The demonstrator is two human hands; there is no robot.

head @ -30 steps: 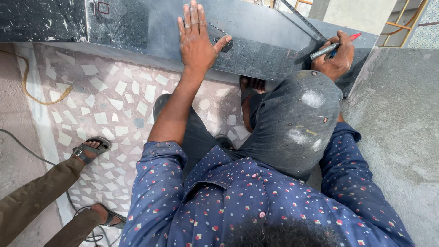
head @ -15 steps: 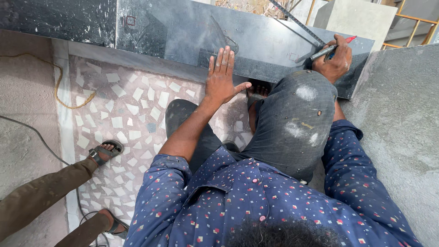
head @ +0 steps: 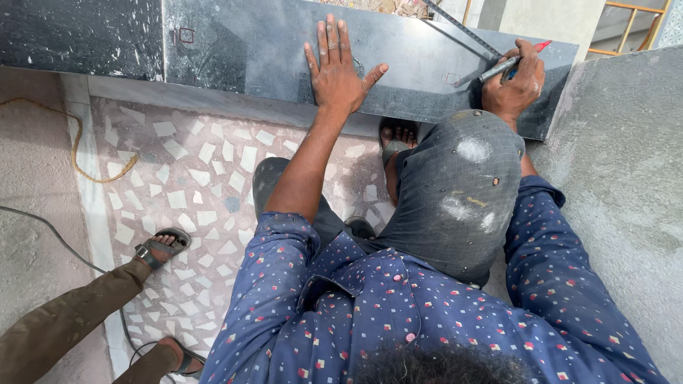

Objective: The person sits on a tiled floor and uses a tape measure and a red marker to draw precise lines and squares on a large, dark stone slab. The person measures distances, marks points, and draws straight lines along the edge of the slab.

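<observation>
A long dark stone slab lies across the top of the frame, its long axis running left to right and dipping slightly toward the upper right. The left hand is spread flat on it just left of the upper middle, palm down, fingers splayed and pointing away from the person, gripping nothing. The right hand is at the upper right, near the slab's right end, curled around a grey marker with a red tip; the tip points up and to the right, toward the slab's far edge. A thin metal ruler lies slanted on the slab just above and to the left of that hand, running from the top edge down toward the marker. So the marker hand is the nearer one to the ruler, and the flat hand sits well to the left of both.

On the slab there are small red hand-drawn marks: a boxy one at the upper left and a faint one just left of the right hand. I cannot tell what they say. No packages or signs are in view.

Below the slab is a chipped-tile mosaic floor. The person's bent knee in grey cloth fills the middle right. At the lower left, another person's sandalled feet stand on the floor, beside a cable.
</observation>
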